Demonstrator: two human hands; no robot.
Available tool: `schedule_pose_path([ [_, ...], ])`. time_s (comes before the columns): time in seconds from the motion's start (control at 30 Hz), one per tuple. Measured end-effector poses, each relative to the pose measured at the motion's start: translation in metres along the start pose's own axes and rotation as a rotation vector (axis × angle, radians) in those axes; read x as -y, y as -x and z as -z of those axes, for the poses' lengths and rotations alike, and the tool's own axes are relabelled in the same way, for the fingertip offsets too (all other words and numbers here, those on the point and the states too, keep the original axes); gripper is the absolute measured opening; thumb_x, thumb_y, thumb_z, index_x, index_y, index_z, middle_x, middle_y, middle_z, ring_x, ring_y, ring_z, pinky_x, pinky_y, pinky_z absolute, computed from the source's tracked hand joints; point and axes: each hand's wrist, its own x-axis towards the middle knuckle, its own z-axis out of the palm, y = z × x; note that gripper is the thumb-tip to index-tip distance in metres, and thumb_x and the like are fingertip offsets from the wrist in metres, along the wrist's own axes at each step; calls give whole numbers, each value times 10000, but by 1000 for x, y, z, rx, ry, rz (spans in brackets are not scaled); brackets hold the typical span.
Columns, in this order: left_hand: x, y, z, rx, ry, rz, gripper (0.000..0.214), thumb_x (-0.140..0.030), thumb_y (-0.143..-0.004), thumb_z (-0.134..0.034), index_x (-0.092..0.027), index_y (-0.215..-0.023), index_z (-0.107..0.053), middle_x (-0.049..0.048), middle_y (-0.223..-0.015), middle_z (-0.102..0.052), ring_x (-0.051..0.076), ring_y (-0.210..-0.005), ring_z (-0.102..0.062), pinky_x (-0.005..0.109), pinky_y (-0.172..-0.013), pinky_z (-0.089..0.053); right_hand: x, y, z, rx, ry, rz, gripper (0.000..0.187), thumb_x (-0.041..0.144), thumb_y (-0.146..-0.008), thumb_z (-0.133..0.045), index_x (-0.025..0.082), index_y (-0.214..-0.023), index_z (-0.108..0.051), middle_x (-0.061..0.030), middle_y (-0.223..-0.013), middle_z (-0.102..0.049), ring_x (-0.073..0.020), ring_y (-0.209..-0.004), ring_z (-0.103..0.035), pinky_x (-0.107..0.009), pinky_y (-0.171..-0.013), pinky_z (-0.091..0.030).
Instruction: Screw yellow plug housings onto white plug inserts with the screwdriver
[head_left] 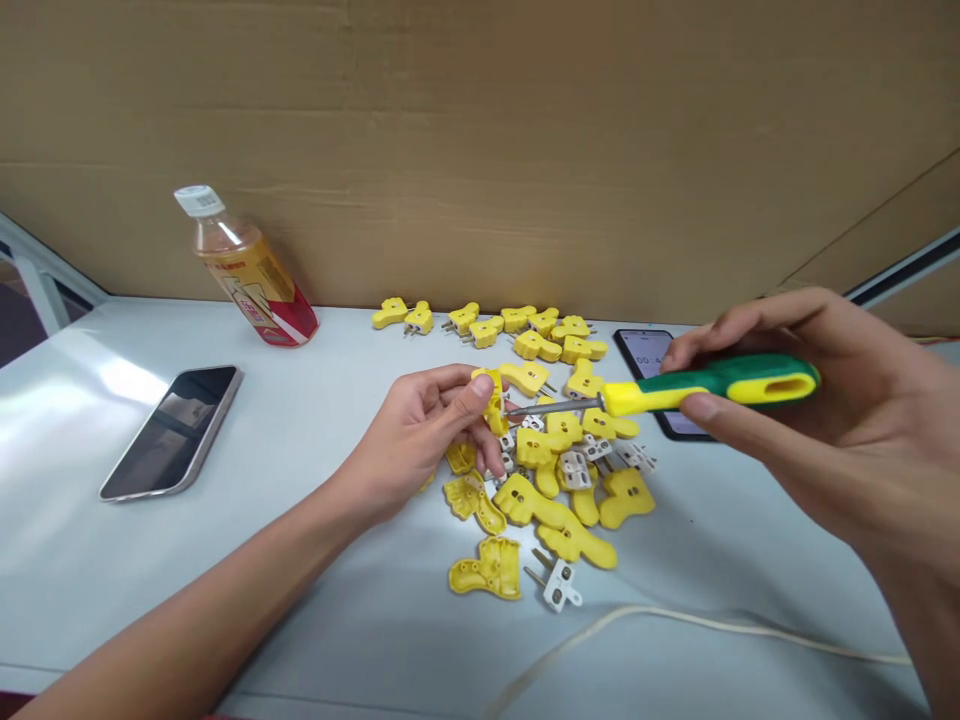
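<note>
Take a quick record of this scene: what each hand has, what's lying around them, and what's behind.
left hand: the left hand grips a yellow plastic plug housing
right hand: the right hand holds a green-and-yellow screwdriver, its steel shaft pointing at the housing
nearby: loose yellow plastic plug shells, a white plug core with metal prongs
table: a white tabletop, a dark glass smartphone, a lit black smartphone, a clear plastic bottle of amber drink, a white cable
behind: a brown cardboard wall

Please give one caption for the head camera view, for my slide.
Left hand holds a yellow plug housing; right hand holds a green-yellow screwdriver.
</note>
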Motion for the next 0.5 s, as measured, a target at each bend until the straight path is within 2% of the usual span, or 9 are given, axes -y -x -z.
schedule_pose_path([
  [0.07, -1, 0, 0, 2, 7, 1, 434, -574, -926, -725, -175, -817, -594, 21, -567, -714, 113, -532, -648, 207, -593, -508, -2, 0, 1, 46, -47, -26, 297, 288, -730, -906, 307, -897, -661, -5, -927, -735, -180, -933, -731, -242, -710, -626],
  [0.13, 0, 0, 0, 4, 3, 8, 435, -574, -930, -719, -174, -816, -596, 23, -567, -714, 114, -530, -650, 210, -589, -508, -3, 0, 0, 54, 21, -37, 235, 426, -826, -851, 279, -873, -674, -20, -860, -733, -166, -772, -733, -238, -590, -605],
  [0.2, 1, -1, 0, 0, -8, 15, 437, -574, -931, -718, -173, -806, -597, 27, -569, -715, 117, -532, -654, 213, -587, -505, -3, 1, -2, 29, 108, -84, 374, 591, -941, -694, 239, -814, -674, 3, -642, -646, -114, -474, -602, -227, -405, -480],
  [0.27, 2, -1, -1, -3, -15, 20, 439, -573, -930, -720, -173, -798, -596, 28, -570, -714, 118, -531, -655, 217, -591, -503, -4, 2, -3, -2, 140, -128, 476, 654, -971, -612, 223, -776, -665, 45, -525, -520, -70, -341, -434, -219, -321, -342],
  [0.3, 2, -1, -1, -4, -15, 21, 441, -576, -931, -717, -174, -797, -595, 28, -570, -712, 121, -529, -655, 221, -591, -501, -4, 2, -2, -12, 139, -131, 451, 644, -951, -651, 227, -781, -666, 46, -546, -524, -68, -358, -434, -213, -328, -338],
  [0.33, 2, -1, -1, -6, -14, 22, 440, -579, -932, -713, -175, -801, -596, 27, -568, -709, 124, -527, -655, 226, -590, -500, -5, 3, -1, -18, 124, -117, 398, 618, -909, -724, 239, -798, -677, 31, -618, -572, -79, -424, -491, -206, -360, -385],
  [0.43, 1, -1, -2, -19, -11, 20, 444, -587, -922, -719, -183, -804, -578, 29, -567, -708, 134, -532, -657, 238, -586, -494, -5, 3, 2, 8, -15, -64, 298, 494, -757, -905, 304, -884, -715, -1, -900, -694, -149, -759, -663, -220, -604, -577],
  [0.5, 2, -1, -3, -23, -9, 22, 439, -583, -910, -736, -185, -814, -579, 29, -570, -710, 136, -538, -655, 240, -589, -495, -6, 4, 2, 23, -80, -86, 317, 454, -720, -933, 329, -922, -724, -6, -988, -721, -194, -929, -693, -248, -714, -611],
])
